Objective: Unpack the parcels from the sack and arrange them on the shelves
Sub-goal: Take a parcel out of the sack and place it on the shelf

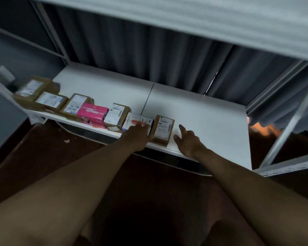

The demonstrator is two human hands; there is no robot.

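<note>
Head view: 7 parcels line the near edge of the white shelf [194,110], the rightmost brown parcel [163,129] standing just right of a white parcel [138,122]. The left hand [138,136] rests on that white parcel, its fingers blurred, so I cannot tell the grip. The right hand [188,140] hovers spread just right of the brown parcel, touching nothing.

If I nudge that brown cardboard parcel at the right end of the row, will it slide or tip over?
The brown cardboard parcel lies flat on its broad face, so it probably slides rather than tips. The white shelf looks smooth, which should favour sliding. It sits near the front edge, so a pull toward you might drop it.
</note>
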